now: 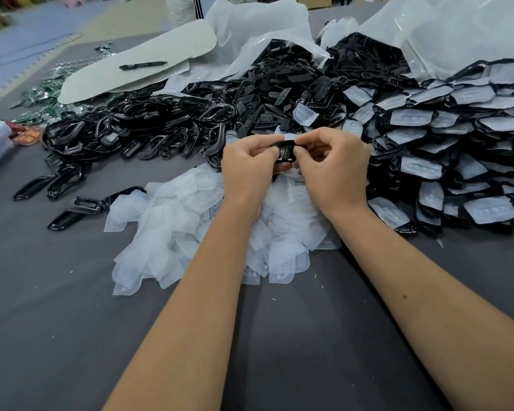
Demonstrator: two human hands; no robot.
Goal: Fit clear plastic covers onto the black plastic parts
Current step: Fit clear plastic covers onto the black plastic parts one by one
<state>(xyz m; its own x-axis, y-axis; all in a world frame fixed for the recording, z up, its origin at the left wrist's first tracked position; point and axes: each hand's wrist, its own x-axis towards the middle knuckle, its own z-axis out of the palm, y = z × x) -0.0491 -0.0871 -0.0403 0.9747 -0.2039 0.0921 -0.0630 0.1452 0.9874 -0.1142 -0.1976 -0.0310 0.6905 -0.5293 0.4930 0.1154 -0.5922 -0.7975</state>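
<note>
My left hand (247,161) and my right hand (333,164) meet above the table's middle and together pinch one black plastic part (285,152) with a clear cover (290,140) on its top edge. Fingers hide most of the part. Right under my hands lies a heap of loose clear covers (175,232). Behind it spreads a pile of bare black frames (137,129). At the right sits a big stack of black parts with clear covers on them (445,149).
The table has a dark grey cloth (57,321). A white plastic bag (255,31) spills more black pieces at the back. A black pen (143,65) lies on a grey sheet at back left, with green circuit boards (45,93) beside it.
</note>
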